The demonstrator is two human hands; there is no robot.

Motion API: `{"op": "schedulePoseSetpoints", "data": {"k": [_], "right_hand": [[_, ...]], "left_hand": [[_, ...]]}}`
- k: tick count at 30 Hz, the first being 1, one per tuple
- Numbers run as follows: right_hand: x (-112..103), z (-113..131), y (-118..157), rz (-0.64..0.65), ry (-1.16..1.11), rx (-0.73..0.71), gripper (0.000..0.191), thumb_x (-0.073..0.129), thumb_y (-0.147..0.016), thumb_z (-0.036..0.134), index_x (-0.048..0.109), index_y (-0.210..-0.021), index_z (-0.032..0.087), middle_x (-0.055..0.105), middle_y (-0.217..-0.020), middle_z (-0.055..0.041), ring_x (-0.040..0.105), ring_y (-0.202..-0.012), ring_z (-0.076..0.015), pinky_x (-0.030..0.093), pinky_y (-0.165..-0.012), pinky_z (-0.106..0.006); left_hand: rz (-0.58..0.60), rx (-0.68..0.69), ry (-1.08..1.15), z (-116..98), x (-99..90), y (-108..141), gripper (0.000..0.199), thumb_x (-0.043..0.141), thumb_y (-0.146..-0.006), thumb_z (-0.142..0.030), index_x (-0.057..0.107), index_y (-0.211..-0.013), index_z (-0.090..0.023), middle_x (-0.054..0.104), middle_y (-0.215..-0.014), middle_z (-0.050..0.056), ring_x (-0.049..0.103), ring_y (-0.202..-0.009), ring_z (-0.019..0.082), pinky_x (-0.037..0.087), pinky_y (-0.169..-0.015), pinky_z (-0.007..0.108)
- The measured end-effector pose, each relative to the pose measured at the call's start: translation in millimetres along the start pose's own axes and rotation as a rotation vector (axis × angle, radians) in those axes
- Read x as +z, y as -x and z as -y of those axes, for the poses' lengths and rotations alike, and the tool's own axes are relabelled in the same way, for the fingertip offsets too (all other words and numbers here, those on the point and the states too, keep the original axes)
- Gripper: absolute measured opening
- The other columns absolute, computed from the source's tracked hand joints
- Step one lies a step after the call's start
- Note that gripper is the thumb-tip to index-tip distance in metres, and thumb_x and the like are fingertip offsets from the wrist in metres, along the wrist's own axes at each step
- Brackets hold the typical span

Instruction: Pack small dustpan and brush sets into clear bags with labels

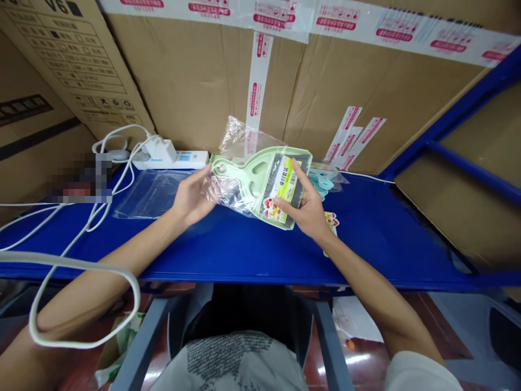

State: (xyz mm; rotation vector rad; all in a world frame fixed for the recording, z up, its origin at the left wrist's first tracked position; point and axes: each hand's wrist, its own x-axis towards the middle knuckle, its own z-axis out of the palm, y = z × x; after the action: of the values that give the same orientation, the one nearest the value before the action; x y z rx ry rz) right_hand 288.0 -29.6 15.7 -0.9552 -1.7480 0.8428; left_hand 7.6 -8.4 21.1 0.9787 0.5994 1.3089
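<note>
A light green dustpan [247, 172] is held up above the blue table, partly wrapped in a clear plastic bag [240, 133]. On its pan lies a yellow and white label card [284, 187] with printed writing. My left hand [194, 196] grips the handle end together with the crinkled plastic. With thumb and fingers closed over the pan's right edge, my right hand [307, 209] presses on the card. Another printed card [331, 222] lies on the table, partly hidden by my right wrist. Light blue plastic pieces [321, 182] in clear wrapping sit behind that hand.
Flat clear plastic bags [148, 195] lie left on the blue table [252, 250]. Behind them stands a white power strip [193, 159] with a plug. White cables [91, 214] loop across the left side and over my left forearm. Cardboard [195, 81] walls the back.
</note>
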Motion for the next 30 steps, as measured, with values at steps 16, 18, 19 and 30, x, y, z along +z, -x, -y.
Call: {"op": "schedulePoseSetpoints", "data": {"k": [16, 18, 19, 30], "right_hand": [[21.0, -2.2, 5.4, -0.015, -0.298, 0.094, 0.137, 0.084, -0.083, 0.067, -0.011, -0.177, 0.039, 0.033, -0.181, -0.0029, 0.051, -0.154, -0.0351, 0.050, -0.126, -0.053], [22.4, -4.2, 6.1, 0.010, -0.331, 0.099, 0.136, 0.087, -0.082, 0.064, -0.007, -0.178, 0.038, 0.034, -0.180, -0.0032, 0.053, -0.152, -0.0350, 0.051, -0.125, -0.053], [22.8, -5.1, 6.2, 0.012, -0.333, 0.096, 0.135, 0.087, -0.082, 0.063, -0.005, -0.178, 0.038, 0.035, -0.180, -0.0031, 0.054, -0.151, -0.0347, 0.051, -0.125, -0.053], [18.7, -9.8, 5.2, -0.042, -0.346, -0.002, 0.117, 0.093, -0.080, 0.052, 0.027, -0.176, 0.041, 0.040, -0.177, 0.0018, 0.051, -0.155, -0.0355, 0.051, -0.126, -0.055]], "left_hand": [[0.412, -0.001, -0.112, 20.4, 3.6, 16.7, 0.091, 0.103, -0.064, -0.041, 0.061, -0.145, -0.036, 0.067, -0.151, 0.010, 0.057, -0.149, 0.036, 0.052, -0.119, 0.051], [0.314, -0.022, -0.169, 27.1, 10.5, 21.0, 0.089, 0.102, -0.067, -0.037, 0.062, -0.146, -0.032, 0.071, -0.145, 0.010, 0.062, -0.144, 0.036, 0.053, -0.119, 0.051], [0.267, -0.033, -0.197, 30.2, 13.2, 23.0, 0.089, 0.101, -0.068, -0.035, 0.061, -0.147, -0.030, 0.073, -0.142, 0.011, 0.065, -0.141, 0.036, 0.053, -0.119, 0.051], [0.295, -0.064, -0.491, 38.1, 7.5, 30.7, 0.093, 0.100, -0.070, -0.043, 0.060, -0.154, -0.030, 0.065, -0.157, 0.011, 0.053, -0.153, 0.038, 0.038, -0.131, 0.055]]}}
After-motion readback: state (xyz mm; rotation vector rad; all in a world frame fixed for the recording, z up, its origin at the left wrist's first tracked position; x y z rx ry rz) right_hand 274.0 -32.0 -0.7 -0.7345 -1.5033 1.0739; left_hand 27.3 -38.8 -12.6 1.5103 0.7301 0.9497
